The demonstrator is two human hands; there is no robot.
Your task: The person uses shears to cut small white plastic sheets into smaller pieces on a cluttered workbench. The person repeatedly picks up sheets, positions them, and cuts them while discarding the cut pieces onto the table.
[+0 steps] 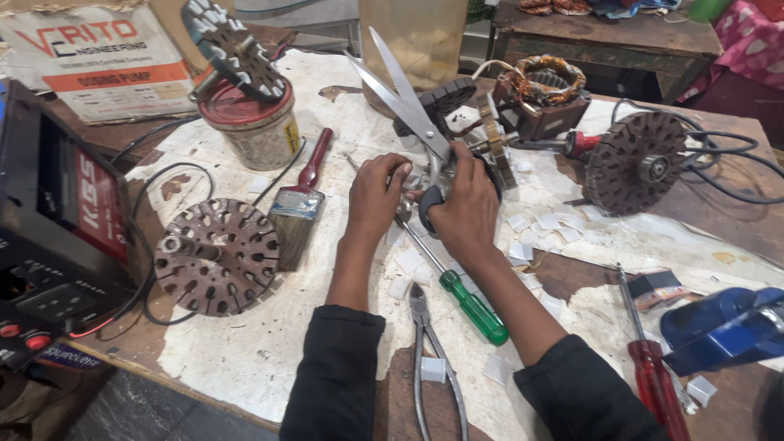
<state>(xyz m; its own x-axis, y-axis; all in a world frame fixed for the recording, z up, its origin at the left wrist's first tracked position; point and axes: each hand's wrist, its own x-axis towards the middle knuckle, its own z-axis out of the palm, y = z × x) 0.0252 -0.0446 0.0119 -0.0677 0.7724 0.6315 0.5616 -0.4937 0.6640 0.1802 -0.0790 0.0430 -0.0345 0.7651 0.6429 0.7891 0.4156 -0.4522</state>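
Nearest the camera lie a pair of pliers (433, 359) and, to their right, a green-handled screwdriver (465, 298), both on the worn white sheet (245, 351) that covers the workbench; a red-handled screwdriver (653, 367) lies further right, beside a blue vise (723, 327); just beyond the pliers the two black-sleeved arms reach in; the right hand (465, 204) is closed round the black handle of a large pair of scissors (404, 94), whose open blades point up and to the far left; the left hand (376, 196) sits just beside it, fingers curled in and pinching something small at the scissors' handle, though what it is cannot be told; small white paper squares (531, 224) are scattered near and right of the hands; to the left lie a slotted round rotor (216, 257) and a paintbrush (298, 204); a tin can (257, 126) stands far left; on the far right rests another rotor (637, 163), and behind the hands a copper-wound motor part (547, 86).
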